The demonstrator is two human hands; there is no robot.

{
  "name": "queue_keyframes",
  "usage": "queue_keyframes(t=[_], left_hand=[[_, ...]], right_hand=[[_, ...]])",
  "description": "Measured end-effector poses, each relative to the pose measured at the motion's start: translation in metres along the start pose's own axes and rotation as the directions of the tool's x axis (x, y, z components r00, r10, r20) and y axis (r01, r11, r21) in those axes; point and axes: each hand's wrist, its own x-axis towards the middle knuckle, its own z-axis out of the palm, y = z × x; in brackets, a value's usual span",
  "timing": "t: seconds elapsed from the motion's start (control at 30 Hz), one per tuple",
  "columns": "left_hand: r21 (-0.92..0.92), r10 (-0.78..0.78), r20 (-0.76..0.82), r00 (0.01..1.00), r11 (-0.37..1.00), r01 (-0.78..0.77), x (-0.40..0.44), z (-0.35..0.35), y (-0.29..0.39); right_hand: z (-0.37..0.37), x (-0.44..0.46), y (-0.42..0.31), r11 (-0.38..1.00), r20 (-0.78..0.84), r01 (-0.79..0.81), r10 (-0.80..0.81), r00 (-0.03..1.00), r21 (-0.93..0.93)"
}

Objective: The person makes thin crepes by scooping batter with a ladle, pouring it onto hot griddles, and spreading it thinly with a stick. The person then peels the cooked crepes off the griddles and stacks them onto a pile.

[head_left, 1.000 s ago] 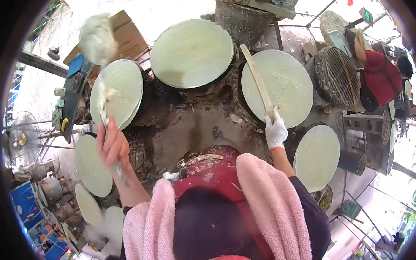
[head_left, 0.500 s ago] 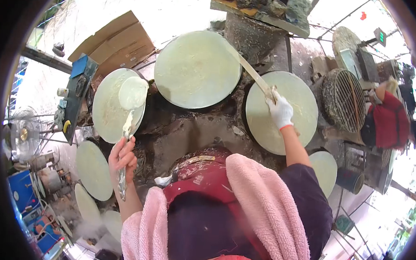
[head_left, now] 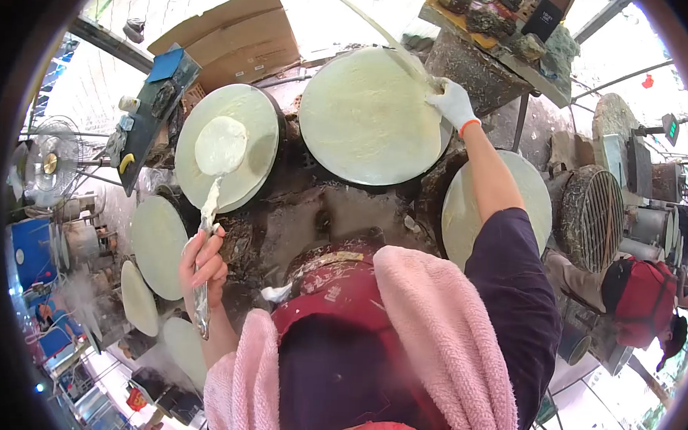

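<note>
My bare left hand (head_left: 204,265) is closed round the handle of a batter-smeared ladle (head_left: 221,145). The ladle's round, pale head hangs over the left round griddle (head_left: 263,183); whether it touches the surface I cannot tell. My right hand (head_left: 454,105), in a white glove, grips one end of a long, thin wooden spatula (head_left: 388,36). That spatula slants across the far right edge of the middle griddle (head_left: 362,132), which carries a thin pale layer. Below my right forearm lies another pale round griddle (head_left: 465,212).
More round griddles (head_left: 158,246) stand at the left. A cardboard box (head_left: 229,40) lies behind. A grate-topped round stove (head_left: 598,216) is at the right, with a person in a red top (head_left: 642,301) beyond it. A cluttered stand (head_left: 509,39) rises at the back.
My right hand has moved from above the right griddle to the far right edge of the middle one, spatula still gripped. The view has shifted; the ladle stays over the left griddle.
</note>
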Motion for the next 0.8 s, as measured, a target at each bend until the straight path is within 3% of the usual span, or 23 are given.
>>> queue_keyframes(t=[0.27,0.33,0.47,0.53,0.6,0.63,0.7,0.8], left_hand=[[0.155,-0.034,-0.054,0.998,0.987,0.042,0.044,-0.012,0.074],[0.241,-0.034,-0.086,0.996,0.969,0.054,0.055,-0.006,0.089],[0.348,-0.154,-0.016,0.988,0.925,0.15,0.084,-0.004,0.121],[0.37,-0.244,0.023,0.97,0.903,0.218,0.104,-0.011,0.132],[0.414,-0.208,-0.023,0.978,0.888,0.199,0.118,-0.017,0.135],[0.372,-0.299,0.068,0.952,0.893,0.254,0.132,-0.035,0.145],[0.306,-0.226,-0.013,0.974,0.927,0.219,0.144,-0.027,0.137],[0.27,-0.355,0.095,0.93,0.908,0.319,0.162,-0.01,0.113]], right_hand=[[-0.02,-0.034,-0.134,0.94,-0.094,-0.006,0.041,0.995,0.341],[-0.037,-0.056,-0.186,0.902,-0.085,-0.079,0.127,0.988,0.424],[-0.06,-0.075,-0.223,0.76,-0.067,-0.138,0.232,0.97,0.636],[-0.081,-0.09,-0.228,0.667,-0.085,-0.134,0.285,0.955,0.733],[-0.115,-0.114,-0.24,0.651,-0.079,-0.159,0.321,0.944,0.742],[-0.135,-0.134,-0.243,0.646,-0.089,-0.173,0.352,0.932,0.743],[-0.174,-0.164,-0.217,0.66,-0.046,-0.304,0.456,0.889,0.687],[-0.231,-0.217,-0.144,0.7,-0.149,-0.292,0.495,0.856,0.652]])
